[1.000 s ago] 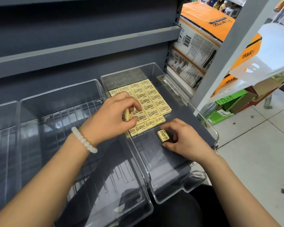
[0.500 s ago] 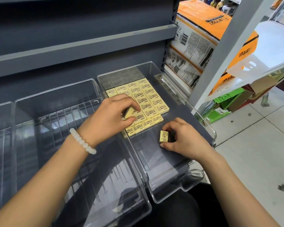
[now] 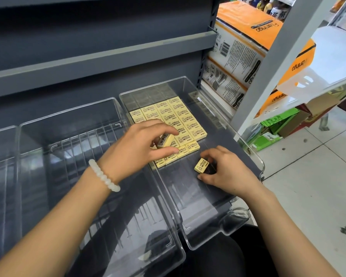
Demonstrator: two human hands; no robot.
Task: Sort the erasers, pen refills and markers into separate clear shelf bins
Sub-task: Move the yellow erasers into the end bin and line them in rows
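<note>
In clear bin [image 3: 246, 140], boxy erasers [image 3: 180, 116] (yellow)

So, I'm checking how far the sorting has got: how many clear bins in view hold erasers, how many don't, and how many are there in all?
With erasers: 1, the right clear bin
Without erasers: 2, the middle clear bin and the left clear bin
Total: 3 clear bins

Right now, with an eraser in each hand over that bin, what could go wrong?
The left hand pinches its eraser just above the laid rows of erasers; setting it down could nudge them crooked. The right hand holds its tilted eraser near the clear bin's bare floor, so it may land out of line.
</note>
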